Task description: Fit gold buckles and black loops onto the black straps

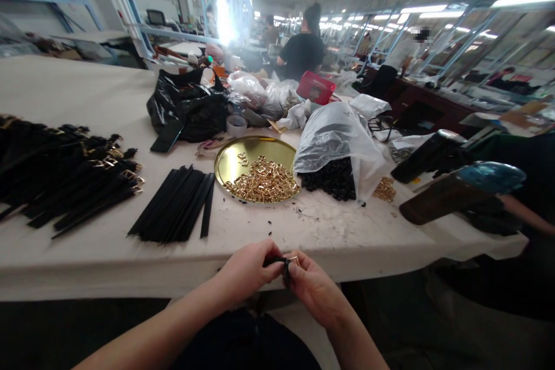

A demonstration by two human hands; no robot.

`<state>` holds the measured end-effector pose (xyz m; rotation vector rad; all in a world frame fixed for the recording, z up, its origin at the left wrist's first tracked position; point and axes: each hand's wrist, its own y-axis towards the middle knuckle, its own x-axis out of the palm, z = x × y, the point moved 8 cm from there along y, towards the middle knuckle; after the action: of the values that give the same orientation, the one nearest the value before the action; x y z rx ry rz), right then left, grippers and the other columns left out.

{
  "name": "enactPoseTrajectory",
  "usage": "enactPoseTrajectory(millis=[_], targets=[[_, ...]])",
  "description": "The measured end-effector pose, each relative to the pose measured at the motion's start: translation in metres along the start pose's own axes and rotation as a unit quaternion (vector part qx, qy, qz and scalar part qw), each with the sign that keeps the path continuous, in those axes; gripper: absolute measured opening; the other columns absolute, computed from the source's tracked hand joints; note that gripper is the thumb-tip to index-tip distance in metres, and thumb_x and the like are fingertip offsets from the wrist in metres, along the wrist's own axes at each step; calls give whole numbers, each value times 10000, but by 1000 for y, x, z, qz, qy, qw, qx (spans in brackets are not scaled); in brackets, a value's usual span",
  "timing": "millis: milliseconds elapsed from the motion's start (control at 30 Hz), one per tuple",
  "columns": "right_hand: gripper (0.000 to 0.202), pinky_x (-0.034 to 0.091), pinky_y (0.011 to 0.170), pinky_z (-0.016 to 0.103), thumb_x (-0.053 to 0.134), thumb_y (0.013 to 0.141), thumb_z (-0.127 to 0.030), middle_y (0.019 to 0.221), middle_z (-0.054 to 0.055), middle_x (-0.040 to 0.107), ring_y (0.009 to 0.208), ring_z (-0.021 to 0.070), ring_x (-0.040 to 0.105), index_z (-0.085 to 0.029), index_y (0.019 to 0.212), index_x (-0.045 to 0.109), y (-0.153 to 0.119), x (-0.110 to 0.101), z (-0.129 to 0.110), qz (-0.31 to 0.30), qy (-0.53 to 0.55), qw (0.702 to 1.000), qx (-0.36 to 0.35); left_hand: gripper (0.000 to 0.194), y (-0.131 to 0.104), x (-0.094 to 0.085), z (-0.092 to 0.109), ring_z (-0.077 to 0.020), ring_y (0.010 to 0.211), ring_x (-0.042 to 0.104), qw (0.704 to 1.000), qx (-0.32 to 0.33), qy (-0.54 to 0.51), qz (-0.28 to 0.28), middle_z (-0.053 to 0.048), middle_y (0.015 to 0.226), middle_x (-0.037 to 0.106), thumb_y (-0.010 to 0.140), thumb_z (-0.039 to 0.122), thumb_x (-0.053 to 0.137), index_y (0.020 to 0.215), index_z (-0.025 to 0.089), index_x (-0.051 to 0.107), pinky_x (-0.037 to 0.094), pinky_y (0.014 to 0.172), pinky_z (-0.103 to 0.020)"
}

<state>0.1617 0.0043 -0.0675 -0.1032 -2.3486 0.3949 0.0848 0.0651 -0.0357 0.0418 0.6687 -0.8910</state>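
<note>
Black strap (pixel 274 261) and gold buckle (pixel 294 258) held together at the bench's (pixel 243 231) near edge

The step in hand looks like joining the strap to the buckle, though the fingers hide exactly how the two sit against each other. The next move seems to call for a firm hold on the buckle while the strap is drawn snug.

The left hand (pixel 251 270) comes in from the left, knuckles up, its grip narrow: thumb and fingers pinch the strap. The right hand (pixel 313 290) faces it, fingers curled, its grip closed on the buckle beside the strap. The fingertips nearly meet, and both forearms angle inward from below.

Beyond them, a round gold tray (pixel 228 165) bears a heap of loose buckles (pixel 264 183). A stack of flat straps (pixel 169 206) lies to its left, and a plastic bag (pixel 327 127) of small black pieces (pixel 332 180) to its right.
</note>
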Motion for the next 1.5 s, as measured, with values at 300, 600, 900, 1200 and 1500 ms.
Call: enactPoseTrajectory(millis=[300,600,900,1200,1500], targets=[[287,361,637,239,636,740,-381,637,-30,547,619,105,482,-186,656,442,7,-17,-10,81,-170,980,-68,206,2,9,-20,-106,502,488,983,-92,-142,-65,25,635,538,717,348,518,789,160,478,362,435,-197],[329,349,604,230,670,698,-370,597,-47,512,594,99,461,-194,631,401,11,-23,-9,103,-192,975,-42,239,11,12,-19,-127,576,521,984,-82,-120,-106,1,686,593,746,376,489,814,156,553,372,496,-210],[320,338,571,225,666,699,-369,585,-49,507,552,90,433,-194,627,407,14,-37,6,136,-143,980,-24,170,4,8,-22,-115,510,497,976,-103,-116,-156,23,605,549,728,314,458,783,164,518,350,458,-199],[422,400,579,236,730,596,-385,659,-52,536,579,100,495,-212,919,521,5,-27,-8,178,-191,965,-39,228,-7,17,-33,-147,579,561,953,-125,-185,-204,-14,695,611,726,352,487,823,157,557,422,525,-229],[317,370,558,227,699,620,-389,627,-54,505,573,99,466,-195,806,531,-3,-19,5,121,-252,960,7,211,-16,26,-30,-137,561,560,958,-111,-182,-191,-11,663,609,704,325,510,788,143,573,412,507,-211]])
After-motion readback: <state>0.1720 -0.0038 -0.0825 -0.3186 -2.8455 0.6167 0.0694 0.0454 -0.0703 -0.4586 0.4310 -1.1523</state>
